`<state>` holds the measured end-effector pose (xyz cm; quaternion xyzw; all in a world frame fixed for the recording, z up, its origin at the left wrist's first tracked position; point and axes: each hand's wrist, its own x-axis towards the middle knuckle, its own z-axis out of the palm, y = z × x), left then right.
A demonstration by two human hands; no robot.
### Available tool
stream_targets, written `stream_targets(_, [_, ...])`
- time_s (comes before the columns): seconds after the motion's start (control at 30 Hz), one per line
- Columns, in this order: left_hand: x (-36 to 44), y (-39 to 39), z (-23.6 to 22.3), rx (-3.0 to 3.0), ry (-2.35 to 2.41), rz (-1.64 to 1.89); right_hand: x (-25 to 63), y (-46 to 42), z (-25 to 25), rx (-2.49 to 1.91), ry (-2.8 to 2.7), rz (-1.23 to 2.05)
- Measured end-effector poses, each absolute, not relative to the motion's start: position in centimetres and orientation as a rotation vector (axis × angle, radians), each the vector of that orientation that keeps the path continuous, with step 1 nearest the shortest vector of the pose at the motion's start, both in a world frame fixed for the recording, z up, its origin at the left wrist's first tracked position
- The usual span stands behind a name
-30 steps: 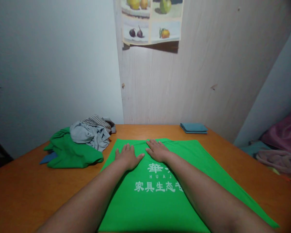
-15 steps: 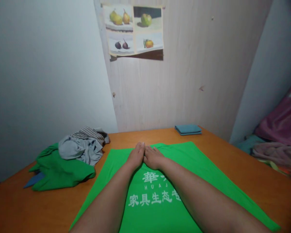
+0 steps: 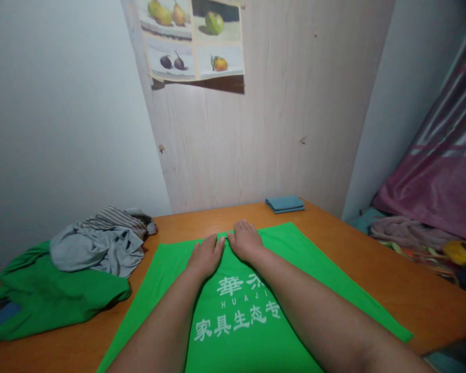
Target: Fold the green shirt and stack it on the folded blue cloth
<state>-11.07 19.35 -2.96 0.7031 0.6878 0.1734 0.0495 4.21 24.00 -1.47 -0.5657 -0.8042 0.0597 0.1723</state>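
A bright green cloth with white printed characters lies spread out in front of me. Its far edge runs under both hands. My left hand rests palm down on this far part, fingers pointing away from me and the thumb a little apart. Just to its right, my right hand lies flat on the cloth, its fingertips reaching the far edge. A narrow gap separates the two hands. My right forearm covers some of the print, and whether the cloth is a whole garment I cannot tell.
On the orange table stands a heap at the left: a green cloth, a grey cloth and a striped cloth. A folded blue cloth sits near the back edge. A pink curtain hangs at the right.
My hands came together at the middle of the far edge, then parted slightly, the right one shifting farther forward. The view has turned to the right.
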Motion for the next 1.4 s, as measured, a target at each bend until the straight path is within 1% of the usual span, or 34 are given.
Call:
stream_targets(0.13, [-11.0,19.1,-3.2,2.234,2.171,0.34,4.8,25.0,-2.4,-1.808,-2.329,0.293])
stream_targets(0.37, [-10.6,18.4,-2.7,2.203,2.183,0.192,4.7,24.9,-2.6,-1.833,-2.318,0.374])
stream_targets(0.7, [-10.7,18.8,-2.9,2.182,2.181,0.167,4.7,24.9,-2.6,-1.853,-2.323,0.405])
stream_targets(0.93, [-10.8,18.9,-2.9,2.19,2.175,0.177,6.2,25.0,-1.5,-1.782,-2.428,0.445])
stream_targets(1.2, [-10.9,19.1,-3.0,2.199,2.168,0.206,10.1,23.4,-2.0,-1.812,-2.417,0.353])
stream_targets(1.4, [-10.8,19.1,-2.9,2.199,2.177,0.185,10.5,23.4,-2.8,-1.769,-2.42,0.33])
